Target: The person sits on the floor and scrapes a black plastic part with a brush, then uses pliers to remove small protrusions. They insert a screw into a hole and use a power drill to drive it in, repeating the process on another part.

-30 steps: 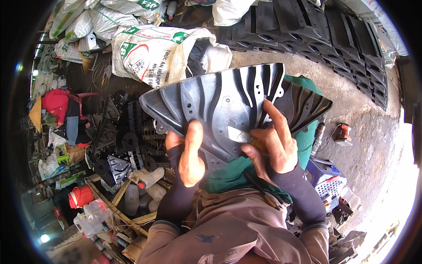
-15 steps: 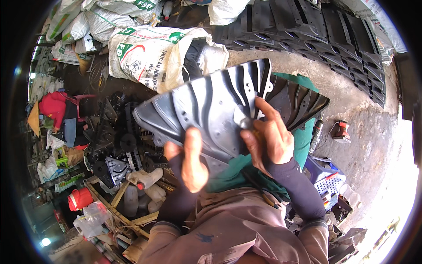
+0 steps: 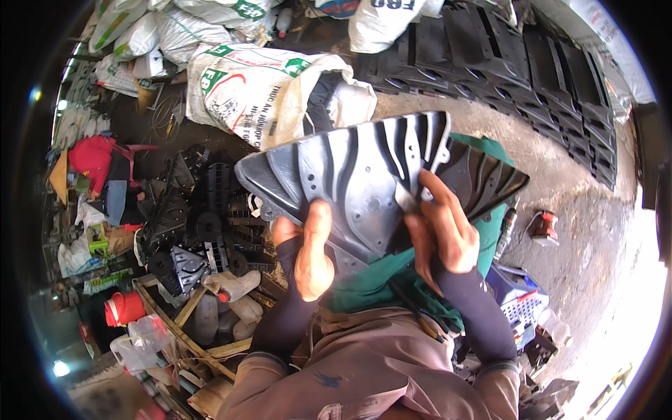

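A curved, ribbed black plastic panel (image 3: 364, 189) with small holes is held up in front of me, its glossy face catching the light. My left hand (image 3: 311, 255) grips its lower left edge, thumb on top and the other fingers mostly hidden beneath. Over the panel's right part, my right hand (image 3: 448, 231) is closed around a short, flat, pale blade (image 3: 404, 198); its handle is hidden in the fingers. The blade lies close against the ribbed surface. A second, darker ribbed panel (image 3: 483, 175) rests on my green-covered lap, partly behind the first.
Stacked black panels (image 3: 483, 63) fill the far right. An open white sack (image 3: 273, 84) lies ahead. A red-and-black power tool (image 3: 544, 227) and blue basket (image 3: 514, 287) stand at right. Left are a wooden crate (image 3: 185, 336) of plastic bottles and a person in red (image 3: 94, 157).
The panel and both hands have shifted slightly right and toward me. My right hand has turned a little, and the blade now lies farther right on the panel.
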`<action>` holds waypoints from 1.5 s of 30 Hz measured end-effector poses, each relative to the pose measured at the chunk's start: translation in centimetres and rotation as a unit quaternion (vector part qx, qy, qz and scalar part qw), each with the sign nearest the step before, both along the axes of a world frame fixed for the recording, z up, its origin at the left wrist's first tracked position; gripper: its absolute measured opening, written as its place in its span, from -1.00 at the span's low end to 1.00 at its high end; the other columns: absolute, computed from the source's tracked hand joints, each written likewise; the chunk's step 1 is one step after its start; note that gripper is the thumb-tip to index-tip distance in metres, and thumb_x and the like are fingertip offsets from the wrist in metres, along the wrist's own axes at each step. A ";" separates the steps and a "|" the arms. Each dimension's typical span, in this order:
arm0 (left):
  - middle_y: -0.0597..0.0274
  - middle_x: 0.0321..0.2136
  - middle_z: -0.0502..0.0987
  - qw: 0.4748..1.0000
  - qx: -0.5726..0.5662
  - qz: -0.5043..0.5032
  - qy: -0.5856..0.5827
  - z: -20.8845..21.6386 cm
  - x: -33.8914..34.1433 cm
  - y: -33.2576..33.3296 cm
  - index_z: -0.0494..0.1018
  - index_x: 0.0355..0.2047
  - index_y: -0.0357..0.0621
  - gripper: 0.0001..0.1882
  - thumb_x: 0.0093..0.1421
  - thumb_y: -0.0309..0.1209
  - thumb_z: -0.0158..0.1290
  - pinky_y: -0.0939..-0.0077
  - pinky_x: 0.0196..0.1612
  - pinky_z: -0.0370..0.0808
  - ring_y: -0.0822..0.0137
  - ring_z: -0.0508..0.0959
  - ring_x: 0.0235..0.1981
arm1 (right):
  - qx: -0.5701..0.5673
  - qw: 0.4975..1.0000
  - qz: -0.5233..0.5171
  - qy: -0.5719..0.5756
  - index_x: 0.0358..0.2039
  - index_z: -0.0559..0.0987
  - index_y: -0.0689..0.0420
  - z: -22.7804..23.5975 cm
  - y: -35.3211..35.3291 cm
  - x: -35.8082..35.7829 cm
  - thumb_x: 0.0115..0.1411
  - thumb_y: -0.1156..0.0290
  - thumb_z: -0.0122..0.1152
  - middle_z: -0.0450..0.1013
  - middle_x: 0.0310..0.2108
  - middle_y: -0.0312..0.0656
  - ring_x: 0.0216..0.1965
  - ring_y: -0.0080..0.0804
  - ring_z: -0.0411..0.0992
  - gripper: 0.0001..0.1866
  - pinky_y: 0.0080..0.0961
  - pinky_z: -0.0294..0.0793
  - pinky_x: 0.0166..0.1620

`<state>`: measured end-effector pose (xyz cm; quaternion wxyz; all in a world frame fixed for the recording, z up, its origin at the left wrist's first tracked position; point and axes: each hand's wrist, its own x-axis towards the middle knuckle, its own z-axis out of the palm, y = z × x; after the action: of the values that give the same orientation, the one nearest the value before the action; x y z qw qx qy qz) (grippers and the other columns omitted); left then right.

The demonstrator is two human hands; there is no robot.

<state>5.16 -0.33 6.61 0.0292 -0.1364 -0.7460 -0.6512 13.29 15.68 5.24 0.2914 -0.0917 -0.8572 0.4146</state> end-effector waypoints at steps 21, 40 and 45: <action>0.18 0.00 0.46 0.896 0.246 -0.239 -0.282 -2.2 0.1 -0.3 0.30 0.13 -0.30 -0.55 0.29 -0.35 0.03 0.55 0.07 0.32 0.41 0.45 -0.03 | -0.539 0.817 0.189 -0.079 0.13 0.33 0.26 -1.6 1.6 8.4 -0.02 0.27 0.49 0.39 0.06 -0.05 0.11 -0.24 0.34 -0.24 -0.31 0.30 0.15; -0.03 0.05 0.40 0.946 -0.014 -0.184 -0.266 -5.7 -2.1 6.3 0.11 0.24 -0.39 -0.34 0.26 -0.28 0.08 0.42 -0.03 0.44 0.24 0.50 -0.05 | 0.064 0.955 -0.289 -0.020 0.06 0.40 0.35 2.3 11.4 20.3 -0.01 0.23 0.45 0.50 -0.13 -0.06 -0.16 -0.32 0.49 -0.30 -0.42 0.47 -0.09; 0.08 -0.36 0.59 0.894 -0.406 -0.158 -0.104 -4.5 -5.9 10.2 0.34 0.07 -0.44 -0.18 0.01 0.01 0.26 0.46 -0.14 0.45 0.28 0.56 -0.22 | -0.076 0.961 -0.265 0.029 0.08 0.37 0.41 4.0 9.8 16.9 -0.06 0.42 0.46 0.49 -0.18 -0.09 -0.20 -0.35 0.47 -0.29 -0.46 0.45 -0.11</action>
<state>-0.71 9.88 2.12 -0.2093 -0.1841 -0.9130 -0.2979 30.22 25.46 9.23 0.4078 -0.3257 -0.7592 0.3888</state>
